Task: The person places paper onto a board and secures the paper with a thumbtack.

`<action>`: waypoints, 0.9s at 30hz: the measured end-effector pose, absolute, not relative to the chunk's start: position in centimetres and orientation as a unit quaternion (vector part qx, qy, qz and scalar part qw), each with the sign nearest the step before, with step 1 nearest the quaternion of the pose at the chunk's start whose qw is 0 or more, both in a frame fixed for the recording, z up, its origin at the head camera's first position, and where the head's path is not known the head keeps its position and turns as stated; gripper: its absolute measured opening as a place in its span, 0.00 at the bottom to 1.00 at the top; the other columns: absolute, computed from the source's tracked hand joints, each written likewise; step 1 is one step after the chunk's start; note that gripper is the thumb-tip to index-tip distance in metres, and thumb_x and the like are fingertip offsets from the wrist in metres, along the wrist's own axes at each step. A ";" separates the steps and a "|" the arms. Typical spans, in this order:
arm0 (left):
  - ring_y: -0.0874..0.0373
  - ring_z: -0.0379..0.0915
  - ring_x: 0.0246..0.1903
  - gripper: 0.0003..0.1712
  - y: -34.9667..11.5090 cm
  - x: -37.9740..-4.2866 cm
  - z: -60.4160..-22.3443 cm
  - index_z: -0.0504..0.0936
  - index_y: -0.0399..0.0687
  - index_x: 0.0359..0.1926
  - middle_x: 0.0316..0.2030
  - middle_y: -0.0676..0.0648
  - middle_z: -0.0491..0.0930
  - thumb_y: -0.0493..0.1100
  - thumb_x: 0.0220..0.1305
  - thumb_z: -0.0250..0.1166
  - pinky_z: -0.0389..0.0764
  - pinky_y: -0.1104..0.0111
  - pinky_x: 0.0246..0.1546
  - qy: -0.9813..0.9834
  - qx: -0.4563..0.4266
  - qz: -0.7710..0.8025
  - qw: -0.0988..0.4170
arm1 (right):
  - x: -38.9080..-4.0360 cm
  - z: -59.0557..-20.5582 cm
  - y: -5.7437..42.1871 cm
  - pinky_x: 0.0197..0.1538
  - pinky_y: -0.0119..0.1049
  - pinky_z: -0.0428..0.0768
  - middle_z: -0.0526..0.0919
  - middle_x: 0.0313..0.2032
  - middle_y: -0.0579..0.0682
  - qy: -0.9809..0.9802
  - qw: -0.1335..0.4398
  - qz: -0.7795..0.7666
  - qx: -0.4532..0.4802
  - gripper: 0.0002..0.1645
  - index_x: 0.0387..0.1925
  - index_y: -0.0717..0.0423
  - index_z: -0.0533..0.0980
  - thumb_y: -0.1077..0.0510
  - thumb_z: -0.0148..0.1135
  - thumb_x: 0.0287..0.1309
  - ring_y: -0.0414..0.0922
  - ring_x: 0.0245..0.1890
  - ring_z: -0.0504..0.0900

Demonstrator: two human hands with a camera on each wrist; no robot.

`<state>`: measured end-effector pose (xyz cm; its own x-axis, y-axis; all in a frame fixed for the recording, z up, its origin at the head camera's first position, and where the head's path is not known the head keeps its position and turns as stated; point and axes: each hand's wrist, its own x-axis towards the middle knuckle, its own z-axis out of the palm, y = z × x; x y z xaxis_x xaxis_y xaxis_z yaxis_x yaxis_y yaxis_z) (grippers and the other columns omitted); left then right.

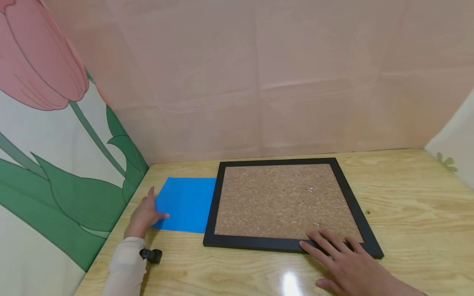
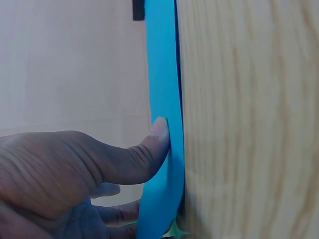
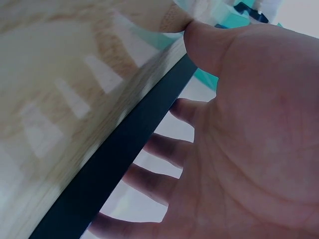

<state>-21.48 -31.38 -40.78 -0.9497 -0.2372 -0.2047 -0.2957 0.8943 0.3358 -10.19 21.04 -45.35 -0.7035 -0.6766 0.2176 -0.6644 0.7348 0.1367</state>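
A flat blue sheet (image 1: 187,203) lies on the table, its right side meeting the frame of a cork board. My left hand (image 1: 143,213) holds the sheet's left edge. In the left wrist view its thumb (image 2: 158,134) lies on the blue sheet (image 2: 164,64), which bends near the hand; some fingertips are hidden behind it. The cork board (image 1: 274,201) has a black frame and lies flat. My right hand (image 1: 342,261) rests its spread fingers on the near frame edge. In the right wrist view, those fingers (image 3: 154,181) reach over the black frame (image 3: 134,127).
The wooden table (image 1: 229,271) extends on both sides of the board. A pink backdrop (image 1: 259,82) rises behind it, and a tulip-printed panel (image 1: 74,197) stands along the left. Small whitish marks (image 1: 310,189) show on the cork. A black strap device (image 1: 151,255) sits on the left wrist.
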 end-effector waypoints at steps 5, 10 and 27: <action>0.24 0.51 0.70 0.61 -31.5 -21.4 -40.8 0.33 0.34 0.77 0.72 0.21 0.49 0.44 0.63 0.70 0.60 0.36 0.68 0.969 -0.139 0.185 0.084 | -10.2 -45.3 21.0 0.44 0.53 0.79 0.72 0.69 0.48 -0.922 0.127 -0.027 0.365 0.43 0.72 0.34 0.65 0.23 0.51 0.60 0.52 0.63 0.73; 0.26 0.57 0.68 0.62 -31.4 -21.4 -40.6 0.32 0.29 0.76 0.70 0.21 0.55 0.44 0.63 0.71 0.64 0.39 0.67 0.971 -0.142 0.176 0.080 | -10.2 -45.3 21.0 0.44 0.52 0.79 0.72 0.69 0.48 -0.922 0.131 -0.027 0.365 0.43 0.72 0.34 0.65 0.23 0.51 0.60 0.52 0.63 0.73; 0.25 0.74 0.53 0.24 -31.9 -20.9 -39.1 0.68 0.25 0.64 0.57 0.23 0.75 0.40 0.77 0.47 0.77 0.39 0.50 0.983 -0.119 0.137 -0.037 | -10.1 -45.5 21.1 0.43 0.51 0.79 0.73 0.68 0.48 -0.914 0.158 -0.036 0.371 0.43 0.71 0.35 0.66 0.22 0.51 0.59 0.51 0.62 0.74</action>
